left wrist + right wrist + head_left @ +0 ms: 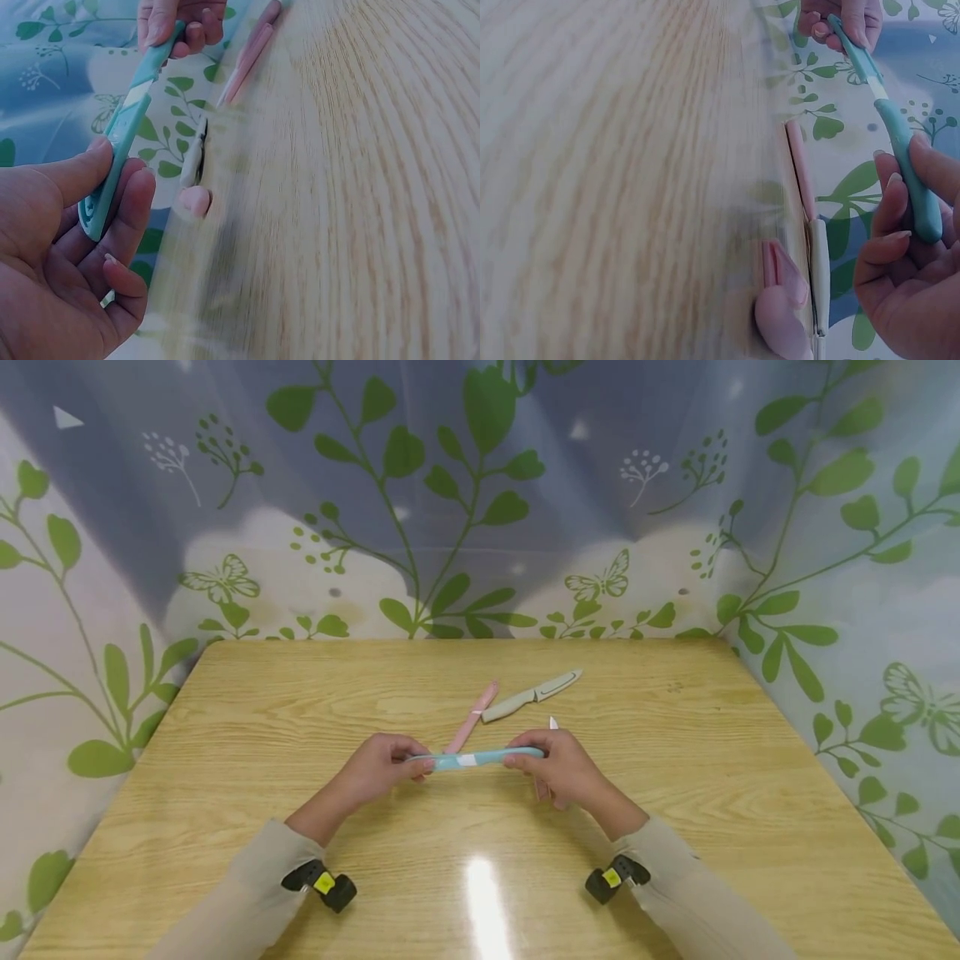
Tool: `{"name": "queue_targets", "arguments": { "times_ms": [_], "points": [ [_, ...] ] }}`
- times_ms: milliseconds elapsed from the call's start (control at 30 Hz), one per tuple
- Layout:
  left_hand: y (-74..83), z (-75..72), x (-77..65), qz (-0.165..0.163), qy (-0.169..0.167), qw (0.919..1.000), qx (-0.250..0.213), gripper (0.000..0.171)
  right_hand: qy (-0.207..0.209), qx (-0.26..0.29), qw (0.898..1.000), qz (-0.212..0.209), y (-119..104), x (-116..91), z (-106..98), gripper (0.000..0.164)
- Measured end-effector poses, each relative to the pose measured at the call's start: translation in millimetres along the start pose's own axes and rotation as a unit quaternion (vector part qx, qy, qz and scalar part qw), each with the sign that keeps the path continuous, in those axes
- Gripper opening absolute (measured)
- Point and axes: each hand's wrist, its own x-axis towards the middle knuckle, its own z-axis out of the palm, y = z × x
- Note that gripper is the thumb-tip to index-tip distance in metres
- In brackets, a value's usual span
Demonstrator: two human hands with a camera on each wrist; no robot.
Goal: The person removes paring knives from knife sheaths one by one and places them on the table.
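A teal knife (487, 757) is held level above the table between both hands. Its sheath (120, 150) lies toward the left and its handle (911, 176) toward the right; a short pale stretch of blade shows between them. My left hand (382, 767) pinches the sheath end between thumb and fingers. The handle end is gripped by my right hand (558, 767), the thumb along it. Behind the teal knife lie a pink knife (471, 722) and a sheathed beige knife (525, 697). Pink pieces (780, 315) with a pale pointed tip lie below my right hand, which partly hides them.
The wooden table (262, 718) reaches back to a curtain (450, 485) printed with leaves and butterflies, which also hangs at both sides. A bright light reflection falls on the tabletop near the front. Each sleeve carries a black wrist camera (322, 883).
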Motion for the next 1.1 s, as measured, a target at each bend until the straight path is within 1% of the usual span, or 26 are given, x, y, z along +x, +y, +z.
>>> {"name": "queue_targets", "arguments": {
  "times_ms": [100,233,333,467,533,733,867,1000,1100],
  "points": [
    [-1.5,0.3,1.1,-0.007,0.002,1.0,0.002,0.015,0.0,-0.002,1.0,0.002,0.3,-1.4,-1.1,0.016],
    [-3.7,-0.2,2.0,-0.008,0.0,1.0,-0.002,0.014,-0.002,0.001,1.0,0.006,3.7,0.5,-1.6,0.017],
    [-4.7,-0.9,1.6,-0.001,-0.002,1.0,-0.002,0.015,-0.003,0.005,1.0,0.005,14.6,5.4,-2.0,0.017],
    [-5.3,-1.6,0.3,-0.001,-0.001,1.0,-0.001,0.016,-0.002,0.009,1.0,0.006,30.3,11.5,-2.7,0.017],
    [-5.5,-1.8,-0.1,-0.004,0.0,1.0,-0.001,0.015,0.0,0.009,1.0,0.005,33.7,12.4,-3.0,0.018],
    [-3.9,-2.9,-2.1,-0.012,0.004,0.9999,0.004,0.015,0.004,0.001,1.0,-0.006,34.8,11.7,-4.8,0.016],
    [-6.6,-4.0,-2.5,-0.017,0.008,0.9998,0.01,0.017,0.003,-0.003,1.0,-0.008,35.0,10.9,-6.5,0.016],
    [-8.2,-4.9,-2.7,-0.019,0.006,0.9998,0.006,0.017,0.007,-0.009,1.0,-0.007,35.1,10.4,-7.8,0.017],
    [-9.0,-6.2,-3.1,-0.011,0.004,0.9999,0.006,0.019,0.014,-0.014,1.0,0.0,35.2,10.6,-8.3,0.018]
  ]
}}
